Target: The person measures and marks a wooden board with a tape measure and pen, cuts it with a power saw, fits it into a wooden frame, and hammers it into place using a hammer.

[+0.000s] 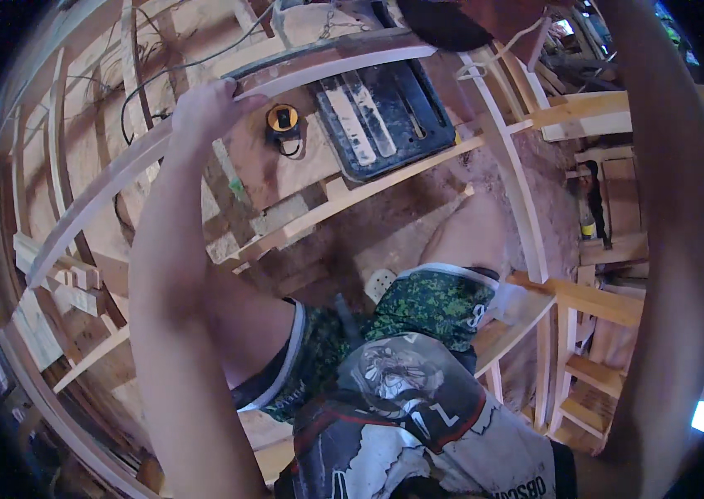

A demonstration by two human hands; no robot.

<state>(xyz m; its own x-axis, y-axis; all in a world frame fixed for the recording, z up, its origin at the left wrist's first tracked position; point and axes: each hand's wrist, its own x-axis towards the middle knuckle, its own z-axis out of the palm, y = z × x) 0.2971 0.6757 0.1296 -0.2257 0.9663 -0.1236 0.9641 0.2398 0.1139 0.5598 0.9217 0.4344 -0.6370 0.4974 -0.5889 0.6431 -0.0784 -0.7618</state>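
Observation:
My left hand [205, 112] is closed around a long, thin strip of wood [102, 183]. The strip looks curved in this view and runs from the far left up to the top middle. Its upper end lies over the back of a dark, dusty metal plate [377, 125] with slots and pale strips, which looks like a saw table. A yellow and black tape measure [283, 125] lies just right of my left hand. My right arm [668, 249] reaches up along the right side and leaves the picture at the top, so the hand is out of sight.
A dark rounded shape [445, 23] hangs at the top, its kind unclear. A wooden bar [368, 185] crosses in front of the metal plate. Wooden frames [593, 366] stand at the right. Cut wood pieces [77, 287] sit at the left, and a dark cable [194, 66] runs behind.

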